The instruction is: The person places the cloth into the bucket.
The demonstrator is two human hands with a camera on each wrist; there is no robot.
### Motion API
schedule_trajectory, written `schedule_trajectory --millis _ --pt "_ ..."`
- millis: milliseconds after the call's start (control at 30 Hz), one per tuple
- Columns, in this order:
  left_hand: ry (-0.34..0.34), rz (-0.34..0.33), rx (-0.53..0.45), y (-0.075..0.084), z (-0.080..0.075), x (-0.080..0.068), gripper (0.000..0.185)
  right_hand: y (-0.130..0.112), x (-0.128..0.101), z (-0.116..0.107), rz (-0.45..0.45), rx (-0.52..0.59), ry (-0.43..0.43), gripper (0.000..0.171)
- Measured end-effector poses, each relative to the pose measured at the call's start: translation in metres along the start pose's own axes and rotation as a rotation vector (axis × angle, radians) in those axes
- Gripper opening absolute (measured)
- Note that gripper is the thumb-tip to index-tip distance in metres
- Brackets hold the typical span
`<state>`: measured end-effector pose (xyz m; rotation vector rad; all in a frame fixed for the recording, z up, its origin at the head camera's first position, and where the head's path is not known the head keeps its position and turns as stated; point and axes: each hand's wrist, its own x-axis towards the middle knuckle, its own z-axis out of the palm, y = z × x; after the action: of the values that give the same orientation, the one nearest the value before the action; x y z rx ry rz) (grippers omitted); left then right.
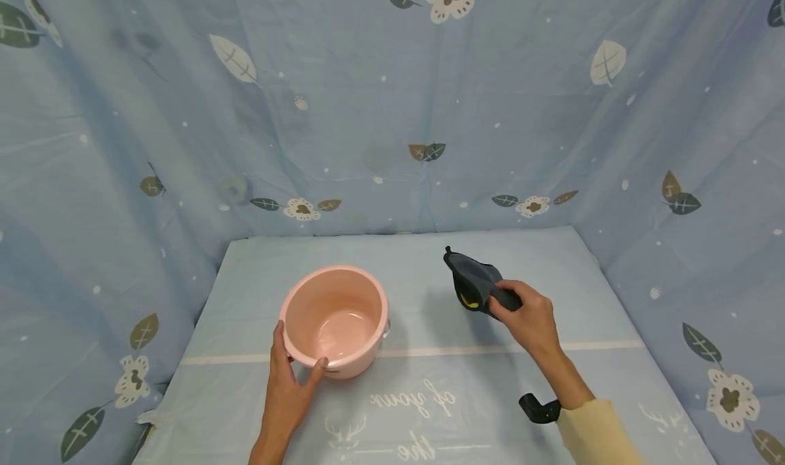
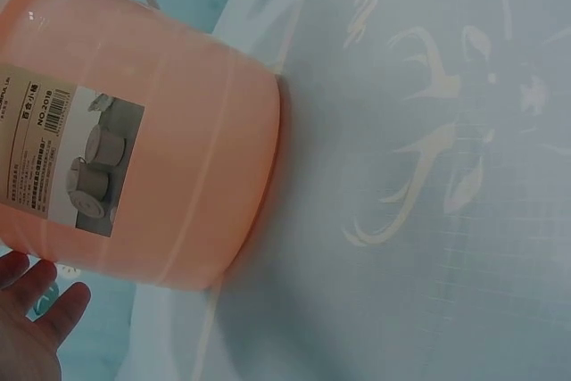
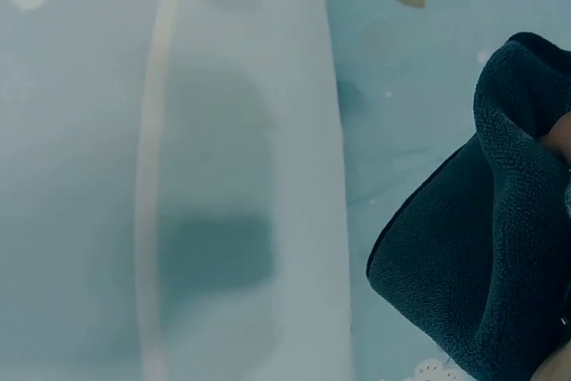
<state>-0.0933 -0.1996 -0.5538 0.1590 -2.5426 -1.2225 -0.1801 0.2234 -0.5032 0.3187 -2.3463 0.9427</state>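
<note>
A pink plastic bucket [image 1: 336, 315] stands on the table left of centre, its mouth facing up and nothing visible inside. My left hand [image 1: 288, 390] touches its near left side with spread, fairly straight fingers, the thumb tip at the near rim. In the left wrist view, a printed label [image 2: 67, 153] shows on the bucket wall, above the fingertips [image 2: 67, 310]. My right hand [image 1: 530, 315] pinches a dark grey plush cloth [image 1: 475, 277] with black edging, raised over the right side of the table. A bit of yellow shows in its fold. The right wrist view shows the cloth's fuzzy surface [image 3: 446, 256].
A pale blue printed cover [image 1: 423, 369] lies over the table, with a light stripe across it. Blue patterned curtains [image 1: 368, 110] enclose the back and both sides. A black wrist camera mount [image 1: 540, 408] sits at my right wrist.
</note>
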Motion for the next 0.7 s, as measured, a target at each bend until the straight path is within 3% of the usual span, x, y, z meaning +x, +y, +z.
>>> schedule_trajectory --millis 700 --pt "0.017 0.022 -0.054 -0.006 0.004 0.001 0.111 -0.045 0.033 0.022 -0.076 0.129 -0.025 0.029"
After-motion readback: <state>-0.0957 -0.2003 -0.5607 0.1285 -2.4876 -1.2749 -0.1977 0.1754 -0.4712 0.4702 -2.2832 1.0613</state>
